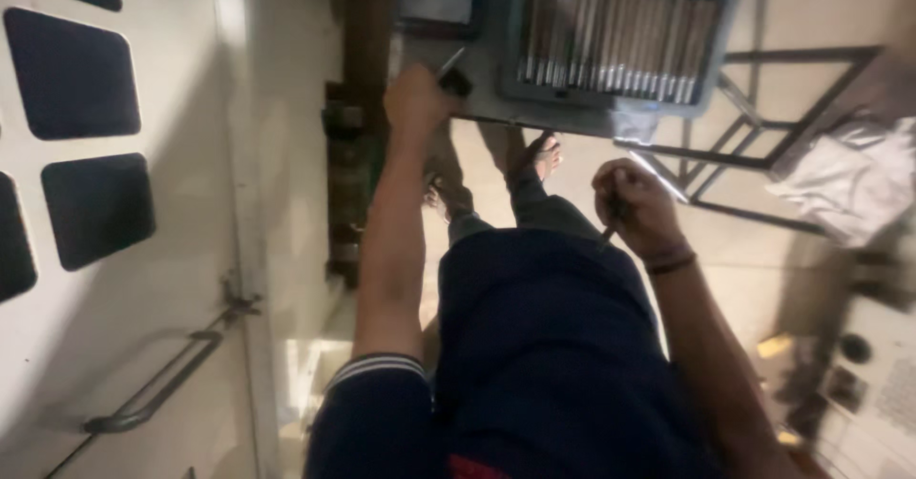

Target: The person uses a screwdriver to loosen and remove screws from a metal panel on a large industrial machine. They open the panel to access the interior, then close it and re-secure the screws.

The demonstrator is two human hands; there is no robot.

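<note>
Left hand (pixel 417 99) is stretched out ahead at the near corner of a grey tray (pixel 496 69), its fingers curled around a thin, pale rod (pixel 450 61) whose tip pokes up past the knuckles. Right hand (pixel 634 204) hangs lower and nearer the body, fisted around a slim dark tool (pixel 608 234) whose end juts out below the palm; a dark band (pixel 670 263) circles that wrist. Both held things look light, rigid and narrow, so they would likely roll or slip in a loose grasp, and a firm pinch near the middle of the shaft seems the safest hold. Beyond the left hand, the tray carries a close row of wooden-handled tools (pixel 615 45) lying side by side; packed that tightly, one would probably have to be lifted by its end rather than from the side. Below the tray the person's bare feet (pixel 546 157) stand on the pale floor (pixel 763 250), between the two arms. A black metal frame (pixel 754 140) stands just beside the tray on the right-hand side, with a crumpled white sheet (pixel 849 178) over its far part, and it crowds any sideways reach there. On the left-hand side a pale door (pixel 181 279) with dark panels and a long bar handle (pixel 157 388) stands well apart from both hands.
</note>
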